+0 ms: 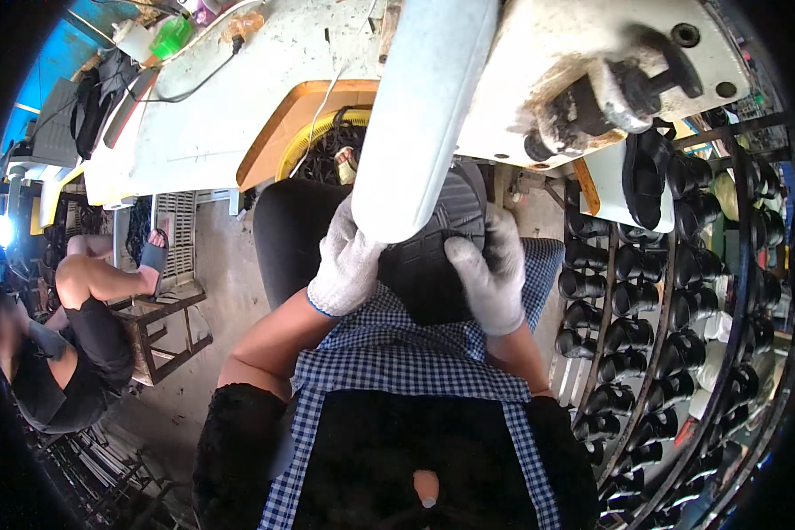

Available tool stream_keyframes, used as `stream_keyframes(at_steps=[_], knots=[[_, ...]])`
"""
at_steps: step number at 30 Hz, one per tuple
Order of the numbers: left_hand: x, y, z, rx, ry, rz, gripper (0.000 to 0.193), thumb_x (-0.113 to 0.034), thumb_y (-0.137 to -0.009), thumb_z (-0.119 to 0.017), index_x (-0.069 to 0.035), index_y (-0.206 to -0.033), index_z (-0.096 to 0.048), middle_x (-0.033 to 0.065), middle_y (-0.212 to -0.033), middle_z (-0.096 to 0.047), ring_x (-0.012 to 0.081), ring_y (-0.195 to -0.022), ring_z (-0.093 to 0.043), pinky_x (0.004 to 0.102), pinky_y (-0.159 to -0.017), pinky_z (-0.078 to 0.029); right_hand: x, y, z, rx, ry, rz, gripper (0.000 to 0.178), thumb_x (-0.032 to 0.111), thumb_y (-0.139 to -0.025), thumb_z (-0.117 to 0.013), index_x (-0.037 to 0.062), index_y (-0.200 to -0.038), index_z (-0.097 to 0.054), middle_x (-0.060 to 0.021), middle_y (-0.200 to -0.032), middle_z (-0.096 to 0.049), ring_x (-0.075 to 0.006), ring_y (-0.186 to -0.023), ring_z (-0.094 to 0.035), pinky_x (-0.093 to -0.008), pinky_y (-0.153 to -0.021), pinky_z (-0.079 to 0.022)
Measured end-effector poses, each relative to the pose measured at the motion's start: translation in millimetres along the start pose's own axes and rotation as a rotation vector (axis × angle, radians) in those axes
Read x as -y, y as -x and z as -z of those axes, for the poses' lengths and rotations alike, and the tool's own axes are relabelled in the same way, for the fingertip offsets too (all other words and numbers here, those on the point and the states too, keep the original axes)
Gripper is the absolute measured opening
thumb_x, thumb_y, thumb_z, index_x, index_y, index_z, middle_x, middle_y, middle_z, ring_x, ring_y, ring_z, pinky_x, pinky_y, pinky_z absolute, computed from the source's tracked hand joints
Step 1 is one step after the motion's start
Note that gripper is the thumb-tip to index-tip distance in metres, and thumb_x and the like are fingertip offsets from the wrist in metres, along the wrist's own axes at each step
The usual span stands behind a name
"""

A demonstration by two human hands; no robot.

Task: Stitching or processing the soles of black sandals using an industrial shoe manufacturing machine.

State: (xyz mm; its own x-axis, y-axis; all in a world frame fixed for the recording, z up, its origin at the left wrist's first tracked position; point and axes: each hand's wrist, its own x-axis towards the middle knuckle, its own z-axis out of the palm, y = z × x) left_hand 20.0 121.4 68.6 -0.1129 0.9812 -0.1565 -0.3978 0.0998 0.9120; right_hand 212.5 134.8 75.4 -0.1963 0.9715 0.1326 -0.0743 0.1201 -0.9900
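Both my hands wear white knit gloves and grip a black shoe (437,265), sole up, showing its ribbed tread. My left hand (346,265) clasps the shoe's left side, and my right hand (490,274) presses on its right side. The shoe sits under the white arm of a stitching machine (503,79), which hides its far end. A blue-and-white checked apron (397,353) covers my lap beneath the shoe.
A rack (671,336) of several black shoes stands at my right. A white worktable (230,97) with cables, a green bottle (170,37) and a yellow-rimmed bin (314,141) lies ahead. Another person (71,353) sits at the left beside a wooden stool (163,331).
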Motion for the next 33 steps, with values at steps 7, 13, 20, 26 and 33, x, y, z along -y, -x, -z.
stream_keyframes(at_steps=[7, 13, 20, 26, 33], knots=[[-18, -20, 2, 0.41, -0.316, -0.183, 0.065, -0.036, -0.104, -0.057, 0.003, -0.151, -0.036, 0.0138, -0.14, -0.057, 0.0214, -0.13, -0.053, 0.0364, -0.113, -0.039, 63, -72, 39, 0.367, 0.59, 0.43, 0.068, 0.029, -0.086, -0.082, -0.0015, -0.138, -0.051, -0.0229, -0.124, -0.064, -0.0333, -0.107, -0.068, -0.0402, -0.091, -0.055], [-39, -40, -7, 0.302, -0.803, -0.314, 0.07, -0.017, -0.091, -0.075, 0.001, -0.147, -0.038, 0.0182, -0.125, -0.066, 0.0254, -0.116, -0.066, 0.0367, -0.101, -0.051, 95, -124, 37, 0.737, 0.881, 0.444, 0.064, 0.046, -0.086, -0.078, 0.0023, -0.13, -0.061, -0.0182, -0.124, -0.065, -0.0379, -0.111, -0.063, -0.0455, -0.093, -0.053], [-29, -27, -11, 0.049, -0.599, -0.354, 0.05, -0.013, -0.086, -0.076, 0.002, -0.128, -0.053, 0.012, -0.112, -0.068, 0.0198, -0.099, -0.067, 0.0346, -0.093, -0.053, 69, -75, 48, -0.134, 0.93, 0.617, 0.078, 0.046, -0.075, -0.087, -0.0037, -0.129, -0.06, -0.0211, -0.116, -0.066, -0.0319, -0.102, -0.066, -0.0421, -0.084, -0.056], [-17, -12, -12, -0.21, -0.325, -0.248, 0.055, -0.025, -0.09, -0.072, -0.001, -0.134, -0.048, 0.0083, -0.108, -0.065, 0.0183, -0.102, -0.062, 0.0355, -0.095, -0.051, 14, -54, 66, -0.632, -0.521, 0.048, 0.077, 0.059, -0.1, -0.052, -0.0026, -0.145, -0.044, -0.0184, -0.138, -0.056, -0.0314, -0.12, -0.06, -0.0453, -0.101, -0.054], [-12, -6, -4, -0.268, 0.088, -0.17, 0.061, -0.037, -0.096, -0.068, -0.007, -0.143, -0.045, 0.0116, -0.129, -0.057, 0.024, -0.117, -0.059, 0.0413, -0.102, -0.049, -4, -52, 63, -0.181, -0.547, 0.162, 0.069, 0.035, -0.086, -0.07, 0.0006, -0.143, -0.049, -0.0161, -0.137, -0.06, -0.0301, -0.122, -0.061, -0.0446, -0.103, -0.052]])
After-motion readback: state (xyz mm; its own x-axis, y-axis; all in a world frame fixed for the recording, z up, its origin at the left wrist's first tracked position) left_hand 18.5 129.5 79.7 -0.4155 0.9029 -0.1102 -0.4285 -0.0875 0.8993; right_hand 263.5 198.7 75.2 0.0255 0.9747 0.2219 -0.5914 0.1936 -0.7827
